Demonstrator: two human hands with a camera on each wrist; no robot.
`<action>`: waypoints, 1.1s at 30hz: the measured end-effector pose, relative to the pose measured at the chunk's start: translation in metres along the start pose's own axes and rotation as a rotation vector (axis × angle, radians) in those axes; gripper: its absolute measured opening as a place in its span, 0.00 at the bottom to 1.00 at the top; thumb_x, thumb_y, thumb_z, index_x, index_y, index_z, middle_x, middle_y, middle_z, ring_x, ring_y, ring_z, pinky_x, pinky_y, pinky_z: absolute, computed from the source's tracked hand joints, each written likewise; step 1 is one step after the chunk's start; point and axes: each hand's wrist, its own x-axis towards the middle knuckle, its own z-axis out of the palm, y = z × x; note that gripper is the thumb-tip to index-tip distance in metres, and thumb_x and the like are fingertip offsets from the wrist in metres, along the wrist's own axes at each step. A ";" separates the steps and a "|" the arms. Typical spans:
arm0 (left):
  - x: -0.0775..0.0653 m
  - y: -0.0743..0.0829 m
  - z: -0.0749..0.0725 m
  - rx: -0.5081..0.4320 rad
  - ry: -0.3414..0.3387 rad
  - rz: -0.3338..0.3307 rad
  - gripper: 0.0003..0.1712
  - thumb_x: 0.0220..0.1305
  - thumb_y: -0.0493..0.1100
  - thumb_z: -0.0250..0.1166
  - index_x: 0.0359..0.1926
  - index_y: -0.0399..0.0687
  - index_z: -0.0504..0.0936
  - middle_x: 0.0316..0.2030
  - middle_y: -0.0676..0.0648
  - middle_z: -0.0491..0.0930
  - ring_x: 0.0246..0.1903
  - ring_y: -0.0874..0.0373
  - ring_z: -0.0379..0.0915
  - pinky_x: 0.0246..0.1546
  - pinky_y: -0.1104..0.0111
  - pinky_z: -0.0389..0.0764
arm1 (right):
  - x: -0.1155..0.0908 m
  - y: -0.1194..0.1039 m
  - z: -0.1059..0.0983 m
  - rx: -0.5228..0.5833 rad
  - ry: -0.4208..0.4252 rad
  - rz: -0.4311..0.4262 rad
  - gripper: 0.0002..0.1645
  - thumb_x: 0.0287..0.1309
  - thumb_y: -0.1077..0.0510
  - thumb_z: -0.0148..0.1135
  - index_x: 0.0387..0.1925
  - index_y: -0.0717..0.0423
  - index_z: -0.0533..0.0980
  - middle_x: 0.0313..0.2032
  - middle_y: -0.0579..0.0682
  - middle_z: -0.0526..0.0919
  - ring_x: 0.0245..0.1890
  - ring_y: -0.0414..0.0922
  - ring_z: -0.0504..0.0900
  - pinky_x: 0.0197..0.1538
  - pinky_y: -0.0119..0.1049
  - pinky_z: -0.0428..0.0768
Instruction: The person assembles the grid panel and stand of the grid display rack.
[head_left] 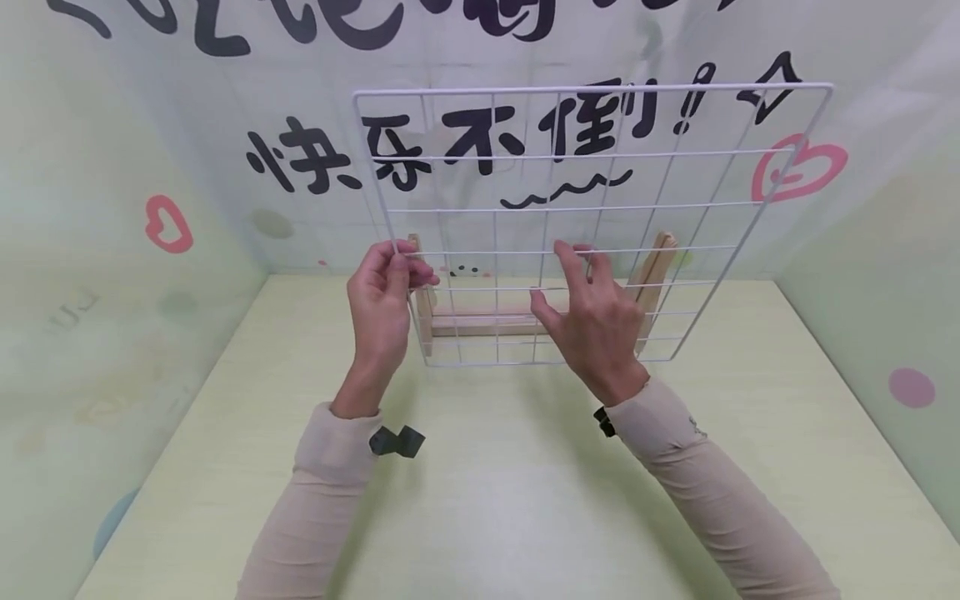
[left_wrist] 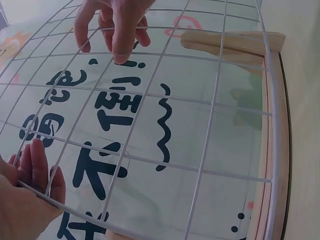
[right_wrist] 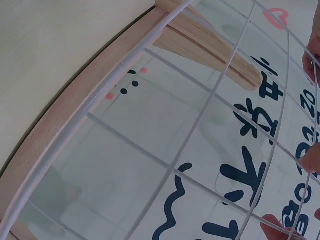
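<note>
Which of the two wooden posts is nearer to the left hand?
The left post, partly behind the left hand. The right post stands at the other end, nearer the right hand.

Head view downward, wrist close-ups, shared grid [head_left: 548,208]

The left arm [head_left: 311,508] and right arm [head_left: 727,496] are pointing forward, the left hand [head_left: 381,304] is gripping between thumb and bent fingers, and the right hand [head_left: 596,321] is showing its back, thumb and forefinger parted.

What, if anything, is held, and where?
The left hand holds the wire grid by its left edge; the right hand is at its middle wires, grip unclear.
</note>
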 end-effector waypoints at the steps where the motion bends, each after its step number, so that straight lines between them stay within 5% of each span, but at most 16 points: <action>1: 0.000 0.001 0.000 0.011 0.000 0.006 0.12 0.64 0.39 0.52 0.40 0.32 0.73 0.28 0.41 0.77 0.29 0.53 0.77 0.38 0.65 0.79 | 0.001 0.000 0.000 -0.001 0.003 0.001 0.30 0.47 0.45 0.61 0.53 0.52 0.70 0.40 0.58 0.77 0.09 0.45 0.62 0.09 0.33 0.55; 8: -0.002 0.005 -0.004 0.061 0.009 0.005 0.12 0.64 0.36 0.52 0.45 0.31 0.74 0.40 0.38 0.78 0.42 0.53 0.76 0.51 0.62 0.73 | 0.006 0.001 -0.002 -0.008 0.006 0.000 0.30 0.47 0.45 0.61 0.52 0.54 0.70 0.40 0.58 0.77 0.09 0.46 0.63 0.09 0.33 0.55; 15: -0.010 0.006 -0.014 0.382 0.012 0.043 0.14 0.67 0.34 0.47 0.50 0.30 0.70 0.47 0.38 0.74 0.51 0.54 0.69 0.53 0.67 0.69 | 0.016 0.005 -0.006 0.002 0.031 0.036 0.31 0.47 0.42 0.60 0.52 0.52 0.69 0.38 0.59 0.77 0.07 0.45 0.60 0.09 0.33 0.53; 23: -0.013 -0.064 -0.061 0.604 -0.210 -0.249 0.35 0.68 0.58 0.39 0.69 0.49 0.43 0.67 0.42 0.51 0.65 0.50 0.50 0.62 0.58 0.58 | 0.031 0.004 -0.010 0.036 0.058 0.025 0.31 0.48 0.43 0.58 0.52 0.53 0.70 0.39 0.58 0.77 0.09 0.46 0.64 0.10 0.33 0.54; 28: -0.017 -0.089 -0.069 0.791 -0.375 -0.350 0.35 0.70 0.52 0.39 0.69 0.49 0.34 0.67 0.37 0.49 0.64 0.43 0.50 0.59 0.51 0.60 | 0.041 0.006 -0.012 0.011 0.076 0.016 0.30 0.48 0.42 0.58 0.52 0.52 0.70 0.38 0.58 0.77 0.09 0.48 0.66 0.10 0.34 0.55; 33: -0.015 -0.101 -0.066 0.833 -0.474 -0.404 0.40 0.67 0.45 0.49 0.69 0.47 0.34 0.65 0.35 0.53 0.60 0.41 0.58 0.55 0.52 0.67 | 0.052 0.011 -0.015 -0.042 0.090 0.020 0.31 0.49 0.41 0.57 0.52 0.52 0.69 0.37 0.58 0.77 0.07 0.47 0.62 0.10 0.34 0.54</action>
